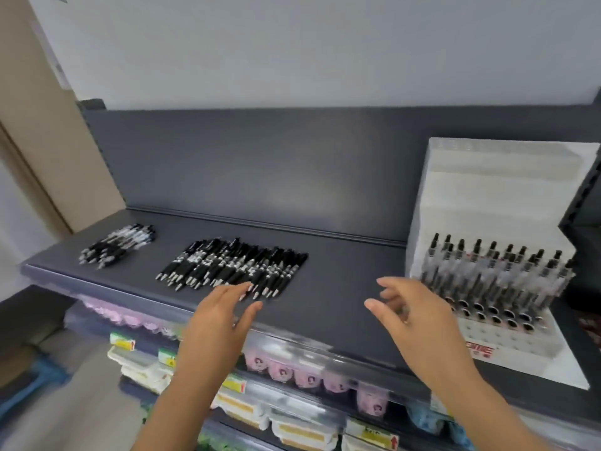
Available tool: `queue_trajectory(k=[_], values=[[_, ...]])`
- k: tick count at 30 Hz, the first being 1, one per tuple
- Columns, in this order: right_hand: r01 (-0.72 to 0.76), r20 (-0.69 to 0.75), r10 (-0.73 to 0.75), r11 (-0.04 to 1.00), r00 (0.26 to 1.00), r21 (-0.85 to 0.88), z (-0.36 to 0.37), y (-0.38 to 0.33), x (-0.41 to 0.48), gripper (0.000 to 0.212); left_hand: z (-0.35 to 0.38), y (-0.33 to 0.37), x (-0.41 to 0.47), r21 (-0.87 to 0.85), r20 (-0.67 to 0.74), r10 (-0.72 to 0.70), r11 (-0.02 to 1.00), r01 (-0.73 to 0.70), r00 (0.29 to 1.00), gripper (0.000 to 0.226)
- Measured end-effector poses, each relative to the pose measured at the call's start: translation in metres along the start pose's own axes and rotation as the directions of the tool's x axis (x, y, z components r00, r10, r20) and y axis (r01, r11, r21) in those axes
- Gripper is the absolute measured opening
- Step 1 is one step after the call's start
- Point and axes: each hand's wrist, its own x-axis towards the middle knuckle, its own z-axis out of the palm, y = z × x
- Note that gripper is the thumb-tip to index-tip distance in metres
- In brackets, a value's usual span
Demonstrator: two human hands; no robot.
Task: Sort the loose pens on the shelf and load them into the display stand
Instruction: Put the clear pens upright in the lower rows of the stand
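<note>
Item 1. Shelf (338,271): a dark grey shelf is running across the middle of the frame, with a matching back panel behind it.

Item 2. Large pen row (232,270): black pens are lying side by side at centre left, tips pointing toward the lower left.

Item 3. Small pen pile (118,244): a looser heap of black and clear pens is lying at the left end of the shelf, well apart from the large row.

Item 4. Display stand (487,190): a white stepped stand is sitting at the right of the frame. Its upper tiers are showing bare.

Item 5. Loaded pens (497,271): clear pens with black caps are standing upright in the stand's lower rows.

Item 6. Left hand (221,317): it is reaching flat with straight fingers to the near ends of the large row, grasping nothing. Whether it is touching them cannot be told.

Item 7. Right hand (413,314): it is hovering released, fingers loosely spread, between the large row and the stand, carrying nothing.

Item 8. Packaged goods (292,372): blurred packs are filling the lower shelves at the bottom of the frame.
</note>
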Motion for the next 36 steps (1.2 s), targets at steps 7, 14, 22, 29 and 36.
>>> queue_trajectory(k=[7, 14, 22, 29, 36], values=[[0.071, 0.121, -0.052, 0.985, 0.991, -0.157, 0.128, -0.101, 0.043, 0.057, -0.102, -0.154, 0.016, 0.161, -0.056, 0.033, 0.987, -0.024, 0.998, 0.044], [0.131, 0.196, -0.100, 0.979, 0.976, -0.157, 0.229, -0.196, 0.067, 0.059, -0.152, -0.248, 0.049, 0.165, -0.057, 0.031, 0.986, -0.021, 0.998, 0.046], [0.183, 0.331, -0.109, 0.962, 0.937, -0.202, 0.317, -0.247, 0.116, 0.067, -0.160, -0.335, 0.096, 0.276, 0.009, 0.029, 0.961, -0.031, 1.000, 0.045], [0.230, 0.429, -0.098, 0.936, 0.898, -0.267, 0.394, -0.271, 0.188, 0.069, -0.154, -0.399, 0.155, 0.390, 0.035, 0.034, 0.920, -0.045, 0.999, 0.046], [0.182, 0.514, 0.003, 0.934, 0.858, -0.309, 0.463, -0.289, 0.243, 0.067, -0.139, -0.453, 0.210, 0.475, 0.124, -0.068, 0.880, 0.001, 0.990, 0.054]])
